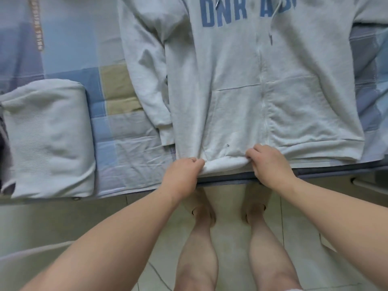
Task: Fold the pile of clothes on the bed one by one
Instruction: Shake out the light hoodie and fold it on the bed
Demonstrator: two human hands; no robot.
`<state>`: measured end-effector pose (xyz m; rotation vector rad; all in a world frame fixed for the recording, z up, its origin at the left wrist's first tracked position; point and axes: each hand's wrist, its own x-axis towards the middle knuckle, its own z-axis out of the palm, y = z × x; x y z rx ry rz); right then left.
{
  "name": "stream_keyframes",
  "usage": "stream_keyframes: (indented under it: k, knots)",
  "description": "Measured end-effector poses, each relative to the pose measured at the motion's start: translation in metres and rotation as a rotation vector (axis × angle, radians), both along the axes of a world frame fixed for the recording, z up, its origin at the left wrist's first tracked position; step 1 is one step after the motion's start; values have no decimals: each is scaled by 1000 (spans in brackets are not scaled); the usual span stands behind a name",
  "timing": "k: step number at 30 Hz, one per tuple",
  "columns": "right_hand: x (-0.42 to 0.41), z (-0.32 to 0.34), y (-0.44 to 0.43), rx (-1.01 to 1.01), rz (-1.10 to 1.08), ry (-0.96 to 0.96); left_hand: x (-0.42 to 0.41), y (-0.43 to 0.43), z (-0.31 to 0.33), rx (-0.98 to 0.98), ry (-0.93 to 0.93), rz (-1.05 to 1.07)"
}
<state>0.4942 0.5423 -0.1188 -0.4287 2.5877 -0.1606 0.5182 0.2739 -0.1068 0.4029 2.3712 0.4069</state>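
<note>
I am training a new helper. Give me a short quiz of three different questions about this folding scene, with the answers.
1. True or false: both hands grip the bottom hem of the hoodie.
2. Which side of the hoodie has a folded white garment lying beside it on the bed? A) the person's left B) the person's right
3. Fill in: the letters printed on the hoodie are ____ in colour.

Key: 1 true, the left hand and right hand pinch the hem; 2 A; 3 blue.
</note>
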Motion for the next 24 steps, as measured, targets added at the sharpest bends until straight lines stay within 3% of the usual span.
stream_keyframes:
  k: [3, 6, 9, 13, 15, 21, 24]
  knots:
    - [-1, 18, -7, 97, 9, -190, 0, -5, 1, -64, -170, 43]
    - [-20, 35, -21, 64, -42, -326, -11, -13, 6, -21, -243, 132]
    - [-43, 47, -41, -55, -110, -408, -28, -27, 21, -7, -208, 392]
    - [-90, 61, -74, -190, -171, -364, -78, -53, 36, 61, -129, 1032]
    - [-117, 62, -93, -223, -169, -344, -108, -66, 34, 116, -152, 1249]
    - [-184, 41, -148, -265, -184, -263, -170, -88, 3, 306, -267, 1548]
    - [-199, 33, -160, -265, -273, -261, -179, -93, -7, 453, -509, 1591]
